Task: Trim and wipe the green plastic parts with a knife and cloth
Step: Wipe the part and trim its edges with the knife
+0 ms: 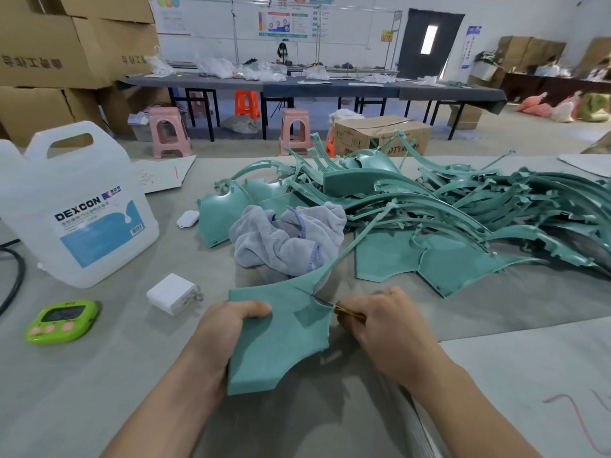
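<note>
My left hand (228,328) grips the left edge of a flat green plastic part (281,338) with a long thin arm that rises toward the pile. My right hand (383,328) holds a small knife (330,305) with a yellowish handle, and its blade touches the part's right edge at a notch. Just behind the held part lies a crumpled grey cloth (287,239). A large heap of green plastic parts (463,209) covers the table's middle and right.
A big white DEXCON jug (76,206) stands at the left. In front of it are a green timer (62,322) and a white charger (172,294). A white earbud case (187,219) lies near the pile. A black cable (13,279) curves at the left edge.
</note>
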The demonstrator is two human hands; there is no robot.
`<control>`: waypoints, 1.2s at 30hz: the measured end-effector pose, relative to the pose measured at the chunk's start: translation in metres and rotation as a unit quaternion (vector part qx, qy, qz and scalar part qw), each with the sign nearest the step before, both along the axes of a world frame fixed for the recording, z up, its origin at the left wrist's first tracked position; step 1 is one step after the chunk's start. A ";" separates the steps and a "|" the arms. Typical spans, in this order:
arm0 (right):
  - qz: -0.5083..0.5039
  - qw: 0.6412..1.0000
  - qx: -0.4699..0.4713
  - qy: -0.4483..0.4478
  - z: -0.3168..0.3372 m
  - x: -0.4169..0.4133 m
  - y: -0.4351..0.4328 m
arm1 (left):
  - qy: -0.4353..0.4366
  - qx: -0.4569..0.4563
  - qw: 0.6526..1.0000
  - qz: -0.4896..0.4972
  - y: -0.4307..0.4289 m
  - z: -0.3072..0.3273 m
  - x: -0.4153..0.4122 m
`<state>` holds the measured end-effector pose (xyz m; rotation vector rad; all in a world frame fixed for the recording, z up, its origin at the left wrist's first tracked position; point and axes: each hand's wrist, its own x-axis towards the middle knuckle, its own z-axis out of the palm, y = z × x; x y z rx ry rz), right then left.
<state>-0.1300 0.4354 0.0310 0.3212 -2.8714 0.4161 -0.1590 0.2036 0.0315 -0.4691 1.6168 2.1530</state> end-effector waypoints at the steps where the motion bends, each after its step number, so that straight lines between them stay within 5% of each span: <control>1: -0.003 1.000 -0.018 0.003 0.001 -0.001 0.003 | -0.003 0.004 1.000 -0.011 0.000 0.000 0.000; 14: -0.270 0.938 -0.176 0.130 -0.003 -0.012 0.032 | -0.007 -0.018 0.999 -0.033 -0.005 0.002 -0.001; 25: -0.008 0.996 -0.076 -0.046 -0.004 0.003 0.002 | 0.013 -0.003 1.000 0.019 -0.010 0.001 -0.006; 36: -0.040 0.971 -0.224 -0.078 -0.016 -0.007 0.011 | 0.080 -0.005 0.997 -0.012 -0.021 0.001 -0.012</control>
